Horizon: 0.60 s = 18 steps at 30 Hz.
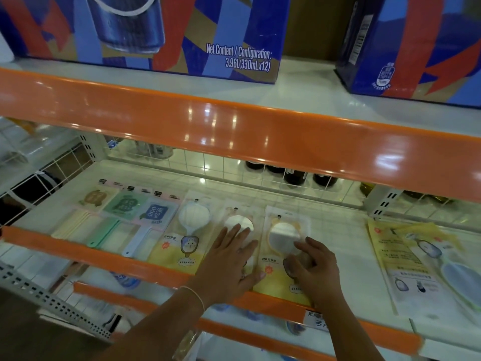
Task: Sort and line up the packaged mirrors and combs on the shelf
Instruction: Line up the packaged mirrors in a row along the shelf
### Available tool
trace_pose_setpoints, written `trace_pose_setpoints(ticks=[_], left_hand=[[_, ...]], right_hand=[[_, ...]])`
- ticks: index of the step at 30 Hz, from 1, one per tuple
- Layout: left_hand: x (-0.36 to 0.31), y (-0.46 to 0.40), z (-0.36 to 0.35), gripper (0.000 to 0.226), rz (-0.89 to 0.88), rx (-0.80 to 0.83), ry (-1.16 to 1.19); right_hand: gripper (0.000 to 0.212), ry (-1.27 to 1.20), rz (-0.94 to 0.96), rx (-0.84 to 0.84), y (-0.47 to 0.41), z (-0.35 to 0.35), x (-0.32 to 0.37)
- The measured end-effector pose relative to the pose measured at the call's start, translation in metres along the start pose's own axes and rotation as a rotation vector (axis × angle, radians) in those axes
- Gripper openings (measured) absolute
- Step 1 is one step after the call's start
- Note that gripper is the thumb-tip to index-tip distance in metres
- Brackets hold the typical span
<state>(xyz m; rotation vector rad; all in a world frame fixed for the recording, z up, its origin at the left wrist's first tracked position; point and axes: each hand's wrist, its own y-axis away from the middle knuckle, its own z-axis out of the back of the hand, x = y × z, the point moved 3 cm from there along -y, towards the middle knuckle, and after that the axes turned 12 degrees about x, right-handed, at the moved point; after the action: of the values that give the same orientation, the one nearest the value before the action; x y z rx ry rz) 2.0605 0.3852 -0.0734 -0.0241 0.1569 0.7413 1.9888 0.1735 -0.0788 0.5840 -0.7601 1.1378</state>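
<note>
Packaged combs lie in a row on the left of the white shelf: a cream one, a green one and a blue one. To their right lie three packaged round mirrors: one by the combs, a middle one and a right one. My left hand lies flat with straight fingers on the middle mirror pack. My right hand rests with curled fingers on the lower part of the right mirror pack.
More mirror packs lie skewed at the far right of the shelf. An orange rail edges the shelf front. The upper shelf overhangs closely, bearing blue drink cartons. A wire grid backs the shelf, with dark bottles behind.
</note>
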Motion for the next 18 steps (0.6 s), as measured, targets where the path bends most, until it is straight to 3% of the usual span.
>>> trace_pose_setpoints(ticks=[10, 18], left_hand=[[-0.008, -0.008, -0.012, 0.07, -0.009, 0.035, 0.012], [-0.008, -0.007, -0.012, 0.07, -0.015, 0.032, 0.014]], right_hand=[[0.04, 0.205, 0.087, -0.037, -0.007, -0.007, -0.003], [0.036, 0.233, 0.097, -0.041, -0.009, -0.009, -0.005]])
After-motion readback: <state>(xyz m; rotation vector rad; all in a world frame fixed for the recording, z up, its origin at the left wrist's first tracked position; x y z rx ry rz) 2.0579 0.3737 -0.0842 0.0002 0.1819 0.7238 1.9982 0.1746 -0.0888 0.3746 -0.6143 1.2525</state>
